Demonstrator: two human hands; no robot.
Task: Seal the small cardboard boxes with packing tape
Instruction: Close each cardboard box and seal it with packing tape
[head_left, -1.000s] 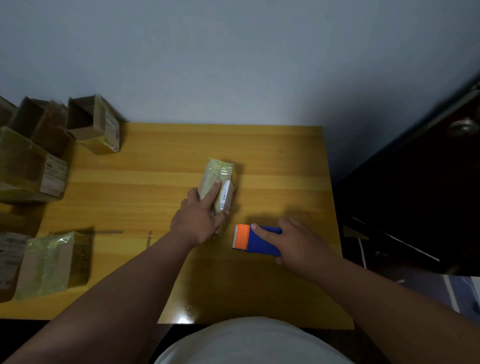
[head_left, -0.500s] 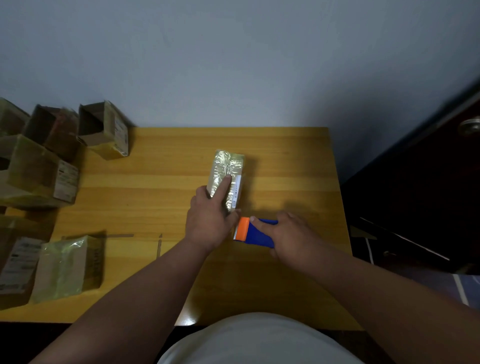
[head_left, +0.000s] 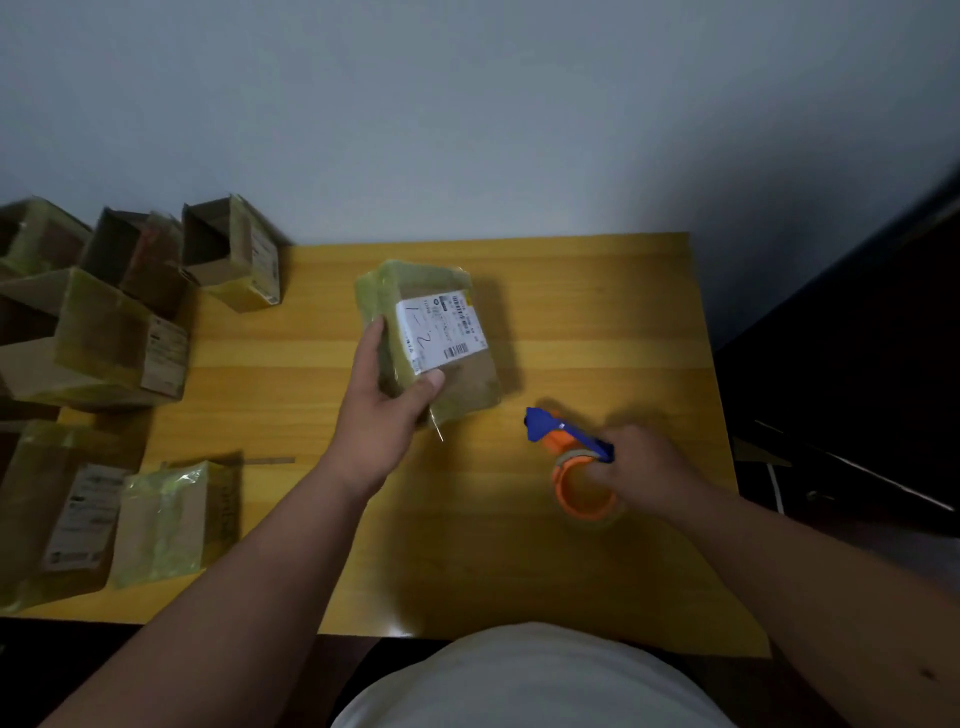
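Left hand has tipped the box label-up, fingers clamped on its edge. Right hand, fingers wrapped round the tape dispenser, has pulled away. This strip looks finished; another face probably follows.

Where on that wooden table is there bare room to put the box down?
Free: the near strip between the two forearms, and the far right corner beyond the tape dispenser. The left edge is crowded with cardboard boxes. The left hand holds the labelled box.
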